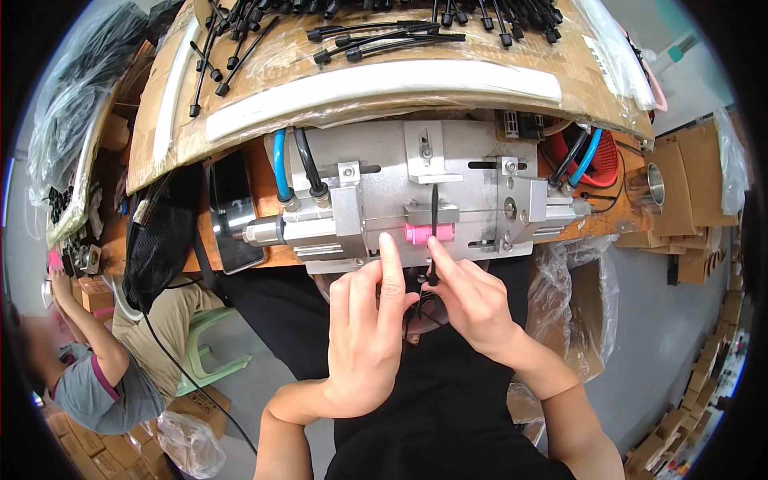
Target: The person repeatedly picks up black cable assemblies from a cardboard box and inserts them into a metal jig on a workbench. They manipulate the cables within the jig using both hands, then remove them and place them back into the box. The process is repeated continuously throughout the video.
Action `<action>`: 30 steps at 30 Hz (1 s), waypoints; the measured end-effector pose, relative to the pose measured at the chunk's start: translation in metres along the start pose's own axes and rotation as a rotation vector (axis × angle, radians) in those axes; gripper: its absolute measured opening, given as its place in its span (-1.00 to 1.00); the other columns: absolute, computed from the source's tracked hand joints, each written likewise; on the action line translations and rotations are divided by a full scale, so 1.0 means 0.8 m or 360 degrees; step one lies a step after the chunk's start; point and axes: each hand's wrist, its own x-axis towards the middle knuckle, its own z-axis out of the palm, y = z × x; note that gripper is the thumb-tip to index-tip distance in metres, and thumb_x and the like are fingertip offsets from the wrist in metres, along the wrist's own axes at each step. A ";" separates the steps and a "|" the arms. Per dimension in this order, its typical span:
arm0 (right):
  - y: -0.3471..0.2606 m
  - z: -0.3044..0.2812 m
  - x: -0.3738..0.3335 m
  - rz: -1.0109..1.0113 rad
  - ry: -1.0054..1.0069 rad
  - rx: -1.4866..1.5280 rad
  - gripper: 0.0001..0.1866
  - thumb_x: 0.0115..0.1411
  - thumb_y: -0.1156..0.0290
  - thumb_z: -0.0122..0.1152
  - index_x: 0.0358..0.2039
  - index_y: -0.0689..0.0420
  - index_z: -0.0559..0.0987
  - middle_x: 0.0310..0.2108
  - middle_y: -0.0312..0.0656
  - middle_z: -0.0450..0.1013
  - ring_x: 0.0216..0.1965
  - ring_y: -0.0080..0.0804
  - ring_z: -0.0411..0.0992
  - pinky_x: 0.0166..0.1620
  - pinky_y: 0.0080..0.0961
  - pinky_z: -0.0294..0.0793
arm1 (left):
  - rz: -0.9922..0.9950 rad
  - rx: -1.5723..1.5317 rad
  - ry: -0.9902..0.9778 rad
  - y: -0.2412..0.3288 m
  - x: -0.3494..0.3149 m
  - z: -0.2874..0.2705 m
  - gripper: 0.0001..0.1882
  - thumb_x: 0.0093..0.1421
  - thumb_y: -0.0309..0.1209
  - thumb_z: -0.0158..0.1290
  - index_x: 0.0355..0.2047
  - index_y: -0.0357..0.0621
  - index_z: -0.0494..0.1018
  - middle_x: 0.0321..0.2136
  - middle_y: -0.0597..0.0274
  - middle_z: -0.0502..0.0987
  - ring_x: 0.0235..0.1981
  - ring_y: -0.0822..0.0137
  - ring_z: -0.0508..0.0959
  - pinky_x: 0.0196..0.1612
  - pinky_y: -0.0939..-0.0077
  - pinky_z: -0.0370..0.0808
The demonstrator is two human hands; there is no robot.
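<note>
My right hand point(474, 300) pinches the lower end of a slim black stem point(434, 210), its index finger resting along it. The stem stands lengthwise over a pink block point(420, 233) and a small metal block point(432, 212) in the middle of a metal fixture point(392, 152). My left hand point(366, 320) is just left of it, index finger stretched toward the pink block and the other fingers partly bent; I see nothing held in it. Below the fixture, between my hands, more dark thin pieces point(416, 308) are partly hidden.
Metal cylinders point(316, 228) point(552, 212) with blue and black hoses flank the fixture. Many capped black stems point(392, 38) lie on cardboard point(320, 60) behind. A phone point(234, 212) and black mesh bag point(160, 240) sit left. Another person point(104, 388) is at the left; a plastic-lined box point(572, 304) stands right.
</note>
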 end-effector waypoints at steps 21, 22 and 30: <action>-0.001 -0.114 0.353 -0.0292 -0.0359 -0.0484 -0.88 0.07 0.49 0.20 -0.42 0.27 0.62 -0.48 0.03 0.54 -0.41 -0.13 0.54 -0.26 -0.32 0.48 | 0.0438 -0.0109 0.0088 -0.129 0.224 -0.097 -0.83 0.12 -0.64 0.07 -0.25 -0.26 0.41 -0.36 0.15 0.52 -0.33 0.31 0.56 -0.23 0.50 0.46; -0.002 -0.118 0.355 -0.0216 -0.0458 -0.0435 -0.87 0.07 0.48 0.21 -0.40 0.27 0.64 -0.49 0.04 0.54 -0.43 -0.16 0.54 -0.29 -0.34 0.49 | 0.0356 -0.0120 0.0072 -0.127 0.210 -0.104 -0.86 0.12 -0.66 0.06 -0.29 -0.27 0.41 -0.35 0.15 0.51 -0.29 0.33 0.55 -0.22 0.52 0.45; -0.014 -0.080 0.357 -0.0377 -0.0818 -0.0783 -0.85 -0.06 0.49 0.25 -0.47 0.31 0.61 -0.43 0.15 0.53 -0.33 0.04 0.55 -0.25 -0.23 0.53 | 0.0200 0.0138 0.0524 -0.113 0.115 -0.092 -0.72 0.07 -0.71 0.08 -0.20 -0.19 0.54 -0.29 0.08 0.52 -0.27 0.15 0.56 -0.22 0.39 0.49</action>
